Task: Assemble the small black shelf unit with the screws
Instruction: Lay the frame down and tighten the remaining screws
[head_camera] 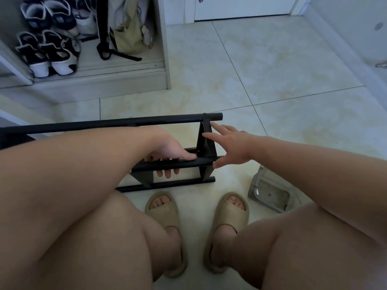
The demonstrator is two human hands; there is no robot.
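The black shelf unit [167, 120] lies on its side on the tiled floor [272, 80], just in front of the person's feet. Its long axis goes from left to right across the picture, and the right end is a little farther from the person than the left. The long round bars run along this axis. Their right ends point to the right and stand free, while the left part goes behind the left arm and out of the view. A short black end piece [206, 143] crosses between the bars near the right end. On the far bar two small bright screw heads [205, 113] are visible.

The left hand [169, 152] holds the middle bar from above. Its fingers [167, 173] are curled round the bar and come out under it, and the thumb lies along the top. The right hand [232, 146] is at the right end with straight, spread fingers [217, 127]; the fingertips touch the end piece and the thumb is at the tip of the middle bar.

Both feet wear beige slippers [165, 210]. A grey plastic object [270, 191] lies to the right, near the unit. A shoe cabinet [125, 76] with shoes [48, 51] stands far left.
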